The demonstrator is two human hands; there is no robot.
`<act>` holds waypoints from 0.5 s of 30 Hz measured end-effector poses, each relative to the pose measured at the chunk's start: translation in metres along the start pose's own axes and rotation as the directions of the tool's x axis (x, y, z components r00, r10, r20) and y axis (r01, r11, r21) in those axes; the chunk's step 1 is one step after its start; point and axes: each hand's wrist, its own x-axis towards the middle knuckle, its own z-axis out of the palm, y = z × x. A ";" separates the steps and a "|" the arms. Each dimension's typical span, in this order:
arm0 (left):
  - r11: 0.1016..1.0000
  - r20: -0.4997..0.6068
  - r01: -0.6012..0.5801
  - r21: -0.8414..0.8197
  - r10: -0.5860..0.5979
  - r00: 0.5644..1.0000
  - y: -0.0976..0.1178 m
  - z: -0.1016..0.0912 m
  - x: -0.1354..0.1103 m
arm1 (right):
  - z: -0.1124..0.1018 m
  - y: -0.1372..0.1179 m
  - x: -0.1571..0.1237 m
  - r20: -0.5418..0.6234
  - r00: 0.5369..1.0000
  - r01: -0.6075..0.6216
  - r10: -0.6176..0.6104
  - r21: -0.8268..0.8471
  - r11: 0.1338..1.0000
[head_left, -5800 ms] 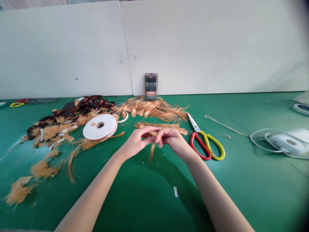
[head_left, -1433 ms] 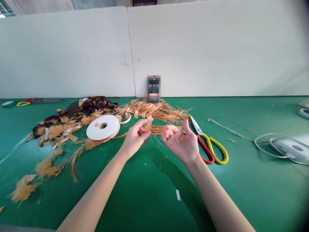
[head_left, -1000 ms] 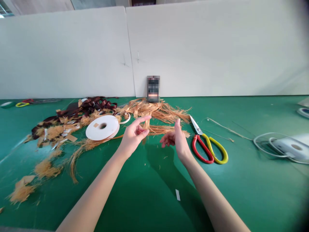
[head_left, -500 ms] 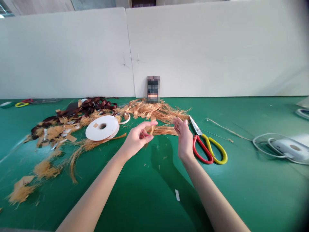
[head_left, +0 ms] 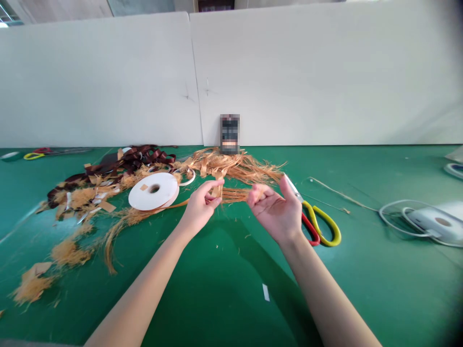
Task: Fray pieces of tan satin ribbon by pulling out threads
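Observation:
My left hand [head_left: 201,205] is closed on a bundle of tan raffia [head_left: 235,194], its thumb and fingertips at the wide tan band [head_left: 218,188] around the bundle. The strands run right from the band towards my right hand [head_left: 277,212]. That hand is turned palm up, thumb spread and fingers loosely curled, close to the strand ends. Whether its fingertips touch them I cannot tell. Scissors [head_left: 327,224] with one red and one yellow handle lie just right of my right hand, which partly covers them. Behind both hands spreads a pile of loose raffia [head_left: 249,166].
A white ribbon spool [head_left: 164,185] lies left of my left hand. Dark brown ribbon [head_left: 144,156] and raffia tufts [head_left: 70,253] are heaped further left. A phone-like pixelated object [head_left: 230,134] leans on the white board [head_left: 307,72]. A white device with a cable [head_left: 439,219] sits at right.
My left hand has moved slightly left with the banded raffia. My right hand has turned from edge-on to palm up, its fingers shifting left and now covering more of the scissors.

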 end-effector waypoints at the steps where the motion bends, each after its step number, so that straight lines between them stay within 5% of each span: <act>1: 1.000 -0.012 -0.008 0.006 0.008 1.000 0.000 0.000 0.000 | 0.001 0.000 0.000 0.055 0.996 -0.063 0.066 -0.063 0.996; 4: 1.000 -0.032 -0.021 0.019 0.021 0.999 0.000 -0.001 0.000 | 0.004 0.005 0.000 0.122 0.945 -0.250 0.304 -0.329 0.911; 7: 0.999 -0.028 -0.036 -0.007 0.036 0.999 0.000 -0.002 0.000 | 0.003 0.013 0.004 -0.059 0.905 -0.384 0.422 -0.542 0.748; 11: 0.998 0.016 -0.043 -0.040 0.044 0.999 0.004 -0.001 -0.003 | -0.008 0.026 0.011 -0.404 0.901 -0.408 0.157 -0.666 0.625; 15: 0.999 0.096 -0.034 -0.028 0.037 0.995 0.007 0.004 -0.006 | -0.017 0.033 0.015 -0.453 0.882 -0.235 -0.130 -0.664 0.710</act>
